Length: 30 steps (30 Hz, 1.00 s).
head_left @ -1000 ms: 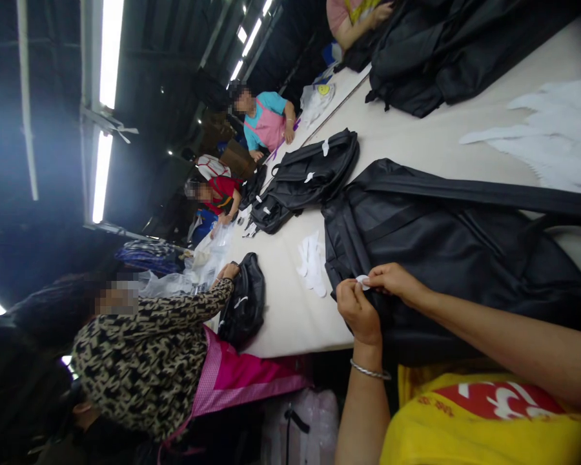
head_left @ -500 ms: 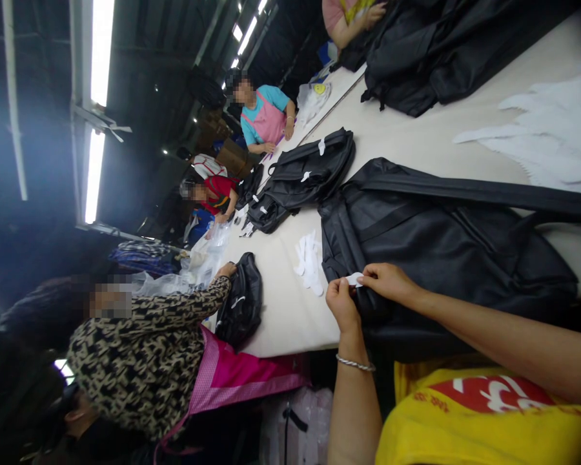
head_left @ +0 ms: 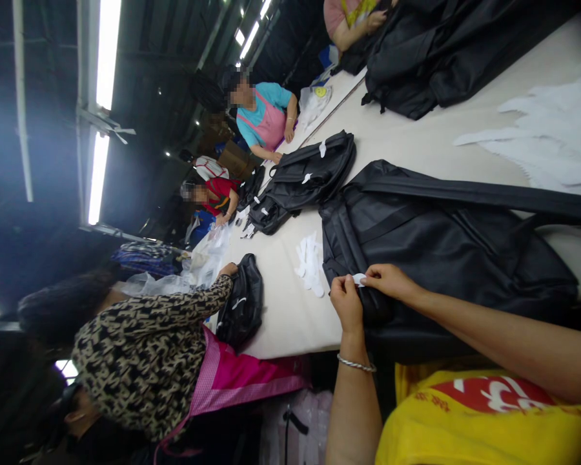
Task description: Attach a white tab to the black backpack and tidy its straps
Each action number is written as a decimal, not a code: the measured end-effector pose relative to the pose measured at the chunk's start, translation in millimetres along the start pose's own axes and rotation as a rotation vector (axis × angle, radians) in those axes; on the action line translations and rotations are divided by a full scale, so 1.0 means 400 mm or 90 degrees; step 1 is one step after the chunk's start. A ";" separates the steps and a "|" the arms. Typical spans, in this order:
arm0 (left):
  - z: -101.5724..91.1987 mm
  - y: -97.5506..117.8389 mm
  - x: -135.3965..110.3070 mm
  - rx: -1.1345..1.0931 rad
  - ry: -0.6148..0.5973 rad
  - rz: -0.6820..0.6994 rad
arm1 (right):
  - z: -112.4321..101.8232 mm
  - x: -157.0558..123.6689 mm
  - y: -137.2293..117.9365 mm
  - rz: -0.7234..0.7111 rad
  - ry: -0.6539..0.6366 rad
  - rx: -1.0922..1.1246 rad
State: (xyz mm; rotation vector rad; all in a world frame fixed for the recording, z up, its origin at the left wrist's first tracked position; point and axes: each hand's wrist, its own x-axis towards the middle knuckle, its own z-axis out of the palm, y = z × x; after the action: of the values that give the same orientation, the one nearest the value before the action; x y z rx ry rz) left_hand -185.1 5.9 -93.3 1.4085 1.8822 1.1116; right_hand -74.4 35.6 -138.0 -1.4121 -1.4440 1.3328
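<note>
Both of my hands pinch a small white paper tag (head_left: 359, 279) at the near corner of a large black backpack (head_left: 445, 252) lying flat on the pale table (head_left: 290, 316). My left hand (head_left: 347, 303), with a silver bracelet on its wrist, holds the tag's near side with closed fingers. My right hand (head_left: 390, 281) grips the other side and rests on the bag's fabric. A small pile of similar white tags (head_left: 310, 263) lies on the table just beyond the bag.
A person in a leopard-print top (head_left: 150, 355) handles a small black bag (head_left: 244, 303) beside me. More black backpacks (head_left: 310, 174) lie further along, with a heap (head_left: 445, 51) at the far side. White paper pieces (head_left: 552, 135) lie beyond my bag. Other people work further down.
My hands have stayed together on the white tag at the bag's corner, shifting only slightly. The leopard-print person's head has dipped lower.
</note>
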 end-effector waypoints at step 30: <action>-0.025 -0.015 0.036 -0.113 0.058 -0.077 | 0.020 -0.102 -0.034 0.215 -0.105 0.469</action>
State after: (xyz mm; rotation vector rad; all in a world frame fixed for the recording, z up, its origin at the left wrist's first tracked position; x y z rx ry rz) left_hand -200.7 15.8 -92.2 1.1496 1.8529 1.2664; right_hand -79.2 -3.8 -119.8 -1.0771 -0.6749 1.9658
